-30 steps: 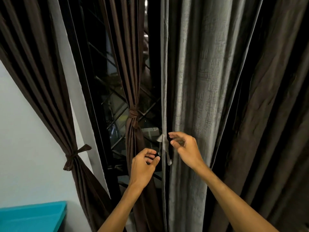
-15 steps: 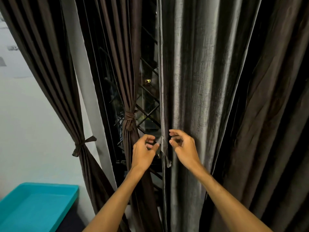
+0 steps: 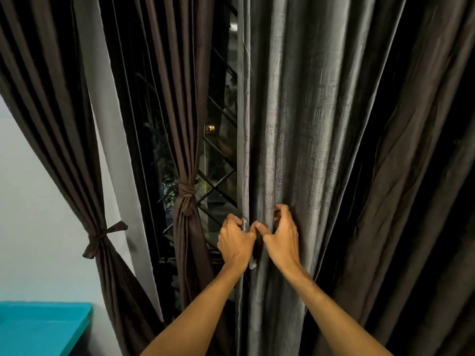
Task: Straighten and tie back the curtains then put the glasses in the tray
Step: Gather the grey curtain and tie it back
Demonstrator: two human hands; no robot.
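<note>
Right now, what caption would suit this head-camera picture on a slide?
Both hands, left hand and right hand, work a tie strip at the grey curtain; two brown curtains already tied.

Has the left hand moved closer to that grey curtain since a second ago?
Yes. The left hand has gone rightward to the edge of the grey curtain, where it now grips the small tie strip; earlier it hung just left of the edge.

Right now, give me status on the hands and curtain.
Left hand pinching the tie strip; right hand gripping grey curtain, not yet tied. Nothing in the way.
</note>
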